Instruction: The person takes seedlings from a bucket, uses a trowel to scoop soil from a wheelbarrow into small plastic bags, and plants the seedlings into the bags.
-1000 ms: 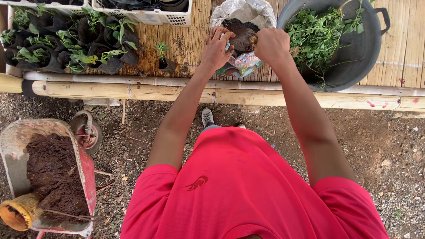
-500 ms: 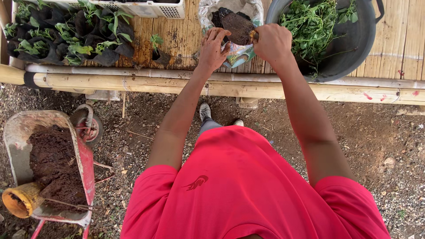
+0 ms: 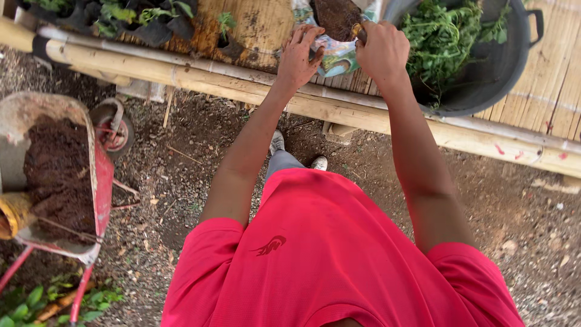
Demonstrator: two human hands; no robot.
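A printed plastic bag (image 3: 336, 56) filled with dark soil (image 3: 334, 17) stands on the bamboo bench at the top middle. My left hand (image 3: 299, 57) grips the near left edge of that bag, fingers spread over its rim. My right hand (image 3: 382, 51) is closed around a small tool with a yellowish handle (image 3: 357, 30), pushed into the soil at the bag's right side. The tool's working end is hidden in the soil. Both arms reach forward over my red shirt.
A dark round basin (image 3: 484, 100) of cut green plants sits right of the bag. Seedlings in black pots (image 3: 133, 15) and one lone seedling (image 3: 225, 23) stand to the left. A bamboo pole (image 3: 181, 74) edges the bench. A red wheelbarrow (image 3: 100, 172) of soil stands at lower left.
The view has shifted, so the bench now runs slanted near the top. My left hand has slid lower on the bag's front. My right hand stays at the soil.
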